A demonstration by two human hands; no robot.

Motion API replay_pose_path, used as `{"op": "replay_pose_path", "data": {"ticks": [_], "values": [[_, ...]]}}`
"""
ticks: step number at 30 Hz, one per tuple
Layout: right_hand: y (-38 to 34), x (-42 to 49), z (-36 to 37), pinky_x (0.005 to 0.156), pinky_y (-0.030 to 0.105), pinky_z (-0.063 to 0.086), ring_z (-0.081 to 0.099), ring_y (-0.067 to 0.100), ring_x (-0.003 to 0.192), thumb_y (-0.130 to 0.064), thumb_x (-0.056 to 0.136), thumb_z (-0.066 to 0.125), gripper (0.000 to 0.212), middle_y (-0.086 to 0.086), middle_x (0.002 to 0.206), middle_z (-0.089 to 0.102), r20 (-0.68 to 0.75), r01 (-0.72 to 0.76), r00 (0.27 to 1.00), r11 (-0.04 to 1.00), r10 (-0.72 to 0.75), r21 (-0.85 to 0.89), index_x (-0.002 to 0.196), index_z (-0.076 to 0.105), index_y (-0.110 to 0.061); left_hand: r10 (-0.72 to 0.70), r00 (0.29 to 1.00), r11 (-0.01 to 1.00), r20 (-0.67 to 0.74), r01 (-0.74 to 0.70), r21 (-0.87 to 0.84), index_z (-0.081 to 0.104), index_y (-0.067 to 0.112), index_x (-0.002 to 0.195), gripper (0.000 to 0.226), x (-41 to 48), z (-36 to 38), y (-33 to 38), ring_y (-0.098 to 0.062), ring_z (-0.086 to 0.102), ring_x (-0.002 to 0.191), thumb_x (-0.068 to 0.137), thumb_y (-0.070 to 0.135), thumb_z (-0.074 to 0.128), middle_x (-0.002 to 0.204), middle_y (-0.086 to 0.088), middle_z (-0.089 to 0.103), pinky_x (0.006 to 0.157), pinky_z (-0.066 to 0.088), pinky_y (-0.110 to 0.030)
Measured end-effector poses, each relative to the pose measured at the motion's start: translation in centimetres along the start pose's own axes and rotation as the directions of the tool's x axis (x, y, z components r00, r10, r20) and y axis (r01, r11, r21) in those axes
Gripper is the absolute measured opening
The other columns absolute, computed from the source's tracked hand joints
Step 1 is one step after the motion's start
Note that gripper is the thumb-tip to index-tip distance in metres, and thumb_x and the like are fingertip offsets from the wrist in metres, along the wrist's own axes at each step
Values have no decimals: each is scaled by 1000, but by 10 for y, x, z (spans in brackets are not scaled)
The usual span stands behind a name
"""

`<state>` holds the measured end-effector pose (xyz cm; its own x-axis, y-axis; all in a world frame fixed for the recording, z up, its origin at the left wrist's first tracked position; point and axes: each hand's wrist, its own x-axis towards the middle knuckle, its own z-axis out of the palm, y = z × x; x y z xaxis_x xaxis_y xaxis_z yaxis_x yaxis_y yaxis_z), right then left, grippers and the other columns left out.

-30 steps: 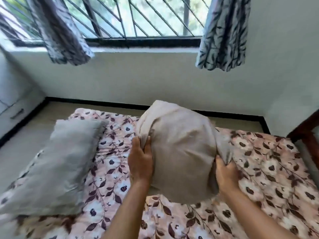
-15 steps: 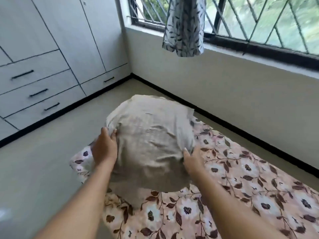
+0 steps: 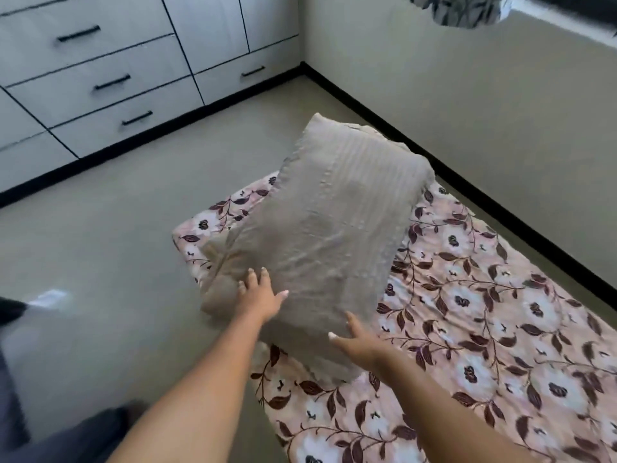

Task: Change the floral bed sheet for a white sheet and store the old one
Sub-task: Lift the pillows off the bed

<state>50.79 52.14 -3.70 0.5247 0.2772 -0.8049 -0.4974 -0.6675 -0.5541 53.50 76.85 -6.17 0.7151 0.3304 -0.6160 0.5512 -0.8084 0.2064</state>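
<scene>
- Step in hand, as judged: the bed is being cleared before stripping. A grey pillow [image 3: 327, 235] is being dealt with; the sheet [image 3: 467, 312] has not yet been lifted.
- Left hand [image 3: 260, 295]: open, fingers straight and spread, laid against the pillow's near lower end. Nothing is gripped.
- Right hand [image 3: 357, 342]: open, fingers spread, at the pillow's near bottom edge. Contact looks light; a firm hold is not seen.
- Pillow: tilted, its far end raised up and away from both hands, over the bed's corner. The frame is blurred, so it cannot be told whether it is resting there or in the air.
- Sheet: spread flat on the bed [image 3: 187, 235], under the pillow and out to the right of the right hand. Pink ground, white flowers, dark brown leaves; few creases. One corner is seen just beyond the left hand.
- Bare floor [image 3: 100, 228] lies left of the left hand, drawers [image 3: 100, 81] well beyond.
- Next move, as judged: the pillow is to be put off the mattress, then that near corner pinched and peeled back.
- No white sheet is in view.
</scene>
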Motion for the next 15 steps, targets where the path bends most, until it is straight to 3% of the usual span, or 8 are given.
{"op": "replay_pose_path", "data": {"ticks": [3,6,10,12,15], "values": [[3,-14,-1,118,34,28,31,27,150,-49,99,58,90,12,165,27,-27,11,1000,992,-14,-122,164,1,-22,-28,997,1000,-65,29,8,0,19,160,86,-19,16,11,-41,-2,152,98,56,47,167,-10,-12,119,22,-56],[14,-28,-8,118,33,28,30,25,151,-47,103,51,81,8,167,23,-153,41,983,935,-101,-352,164,5,-19,15,992,998,-123,-8,57,4,18,160,82,-39,27,27,-38,-2,152,99,52,47,167,-9,-10,114,28,-59],[53,-52,-11,125,48,22,11,26,157,-54,102,45,80,4,171,5,-244,-23,962,854,-123,-520,163,3,-23,188,977,973,-97,-172,156,4,15,160,78,-69,55,55,-35,-1,153,102,51,42,168,-9,-7,118,25,-54],[76,-69,-13,124,54,20,7,32,157,-58,101,42,80,5,171,1,-297,-86,949,821,-105,-564,163,3,-26,270,961,945,-52,-255,203,2,15,160,79,-88,75,71,-34,-2,154,102,52,41,168,-8,-9,119,23,-54],[122,-106,-20,123,58,14,3,39,156,-59,101,41,79,11,170,0,-353,-178,936,857,-5,-484,163,2,-29,378,925,893,41,-376,248,-1,17,160,80,-131,117,106,-33,-6,154,102,51,42,167,-7,-11,121,19,-56]]}}
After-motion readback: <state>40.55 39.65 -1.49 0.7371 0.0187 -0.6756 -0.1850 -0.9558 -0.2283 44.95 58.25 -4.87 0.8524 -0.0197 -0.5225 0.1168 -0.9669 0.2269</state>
